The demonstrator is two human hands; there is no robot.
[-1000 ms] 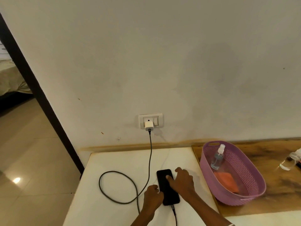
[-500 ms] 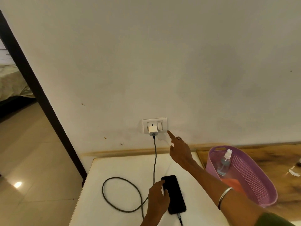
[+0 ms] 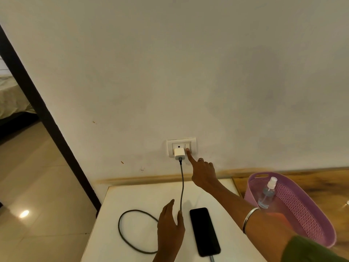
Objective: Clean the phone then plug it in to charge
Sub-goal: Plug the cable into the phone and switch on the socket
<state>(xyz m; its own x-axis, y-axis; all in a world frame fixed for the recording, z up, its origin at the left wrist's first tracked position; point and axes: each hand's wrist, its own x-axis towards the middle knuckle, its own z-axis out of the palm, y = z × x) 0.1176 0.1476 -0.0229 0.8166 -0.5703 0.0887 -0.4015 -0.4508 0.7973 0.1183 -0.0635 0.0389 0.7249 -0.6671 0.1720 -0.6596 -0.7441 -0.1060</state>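
A black phone (image 3: pixel 204 231) lies screen up on the white table (image 3: pixel 143 195), with the grey cable (image 3: pixel 181 184) plugged into its near end. The cable loops left on the table and rises to a white charger (image 3: pixel 179 153) in the wall socket (image 3: pixel 181 146). My right hand (image 3: pixel 203 173) reaches up to the wall, its index fingertip on the switch (image 3: pixel 188 147) beside the charger, the other fingers curled. My left hand (image 3: pixel 171 225) hovers flat just left of the phone, fingers apart, holding nothing.
A purple basket (image 3: pixel 306 210) at the right holds a clear spray bottle (image 3: pixel 267 193) and something orange, mostly hidden by my arm. It rests on a wooden surface (image 3: pixel 321 182). A dark door frame (image 3: pixel 43 114) and tiled floor lie left.
My right hand has left the phone and risen to the wall, its fingertip now on the switch. My left hand has come off the phone and moved slightly left.
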